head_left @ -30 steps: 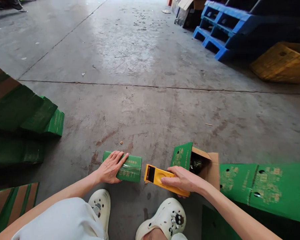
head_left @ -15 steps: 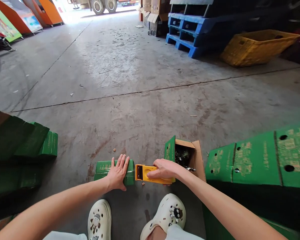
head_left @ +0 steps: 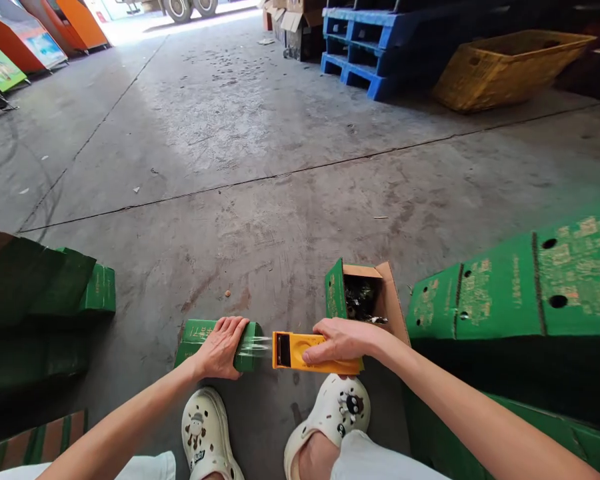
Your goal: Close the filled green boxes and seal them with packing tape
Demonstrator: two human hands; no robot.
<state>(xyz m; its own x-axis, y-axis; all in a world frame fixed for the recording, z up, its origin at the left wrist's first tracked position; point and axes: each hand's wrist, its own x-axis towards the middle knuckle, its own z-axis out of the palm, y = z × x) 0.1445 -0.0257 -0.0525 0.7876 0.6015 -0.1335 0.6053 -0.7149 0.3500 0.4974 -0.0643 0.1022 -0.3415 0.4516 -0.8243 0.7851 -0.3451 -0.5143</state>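
At far L we've stacked green ctns (head_left: 35, 293); on the floor (head_left: 280, 233) nr our L shoe (head_left: 204, 427), the green box (head_left: 195, 332) w/ pale lettering, our L hand (head_left: 219, 350) clamped over it, fingers tog. Clear tape (head_left: 261, 347) stretches from its R end to the yellow dispenser (head_left: 299, 348), which our R hand (head_left: 344, 340) grips, thumb on top. Just beyond sits an open box (head_left: 336, 293) holding dark shiny stuff (head_left: 363, 299), then a row of holed green ctns (head_left: 495, 290), & farther back a yellow crate (head_left: 505, 79), contents too dark to ID.
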